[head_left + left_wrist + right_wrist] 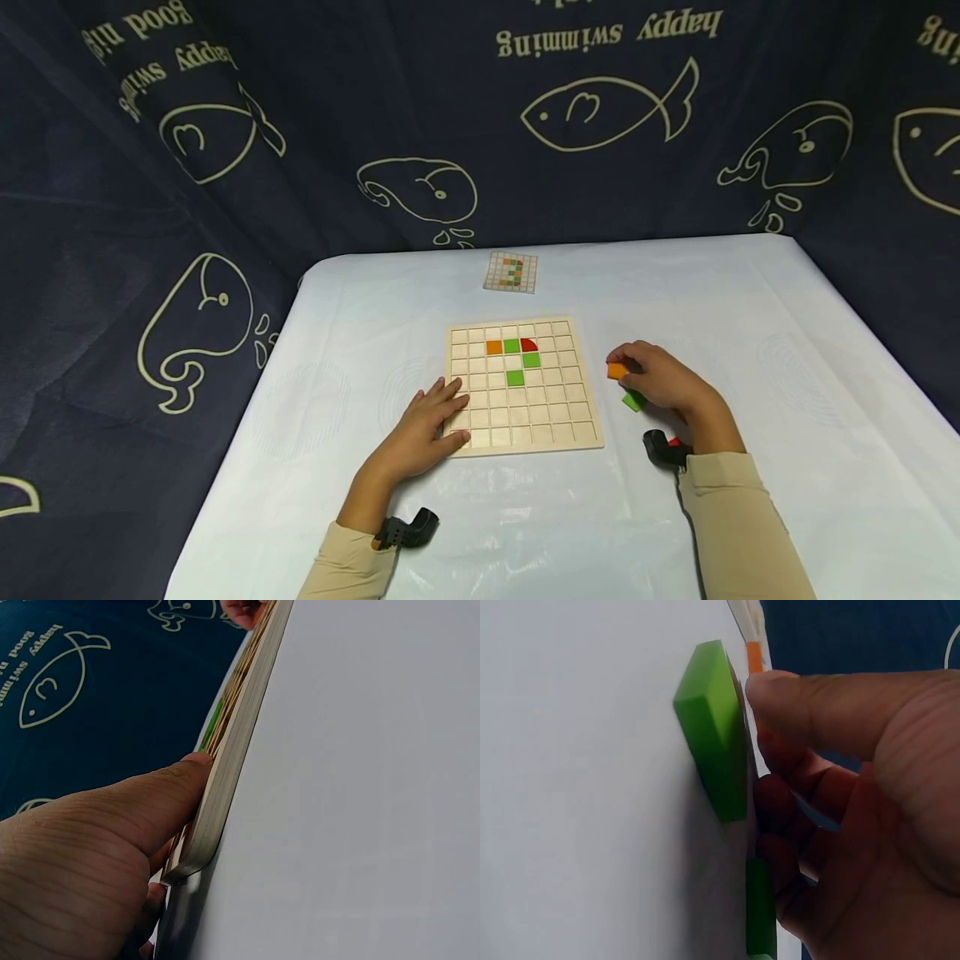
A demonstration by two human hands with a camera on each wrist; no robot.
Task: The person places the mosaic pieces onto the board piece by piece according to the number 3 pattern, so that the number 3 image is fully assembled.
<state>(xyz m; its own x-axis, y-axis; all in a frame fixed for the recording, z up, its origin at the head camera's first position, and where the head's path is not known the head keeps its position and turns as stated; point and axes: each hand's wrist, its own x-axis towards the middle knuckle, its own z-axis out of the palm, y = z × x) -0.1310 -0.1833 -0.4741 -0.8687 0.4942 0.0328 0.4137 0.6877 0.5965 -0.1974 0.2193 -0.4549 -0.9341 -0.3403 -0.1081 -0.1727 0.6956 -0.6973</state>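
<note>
The left hand (422, 435) is laid with fingers extended over the left edge of a square, pale wooden grid board (525, 414), nothing being grasped by it. By the right hand (660, 379), a flat orange piece (617, 371) is pinched between thumb and fingers, just beyond the board's right side. Under that hand a bright green block (712, 724) is seen at the thumb, with a darker green block (761, 907) below. A red piece (674, 442) is partly hidden by the black wrist device (663, 451).

On the board, an orange square (493, 347), three green squares (515, 378) and a red quarter-round piece (528, 345) are seated in cells. Behind it a small patterned card (512, 273) is laid flat.

The table is covered by a smooth white cloth (562, 517), lightly creased and faintly shiny. The space is enclosed behind and at both sides by dark navy fabric (420, 100), printed with cream fish, whales and inverted lettering.
</note>
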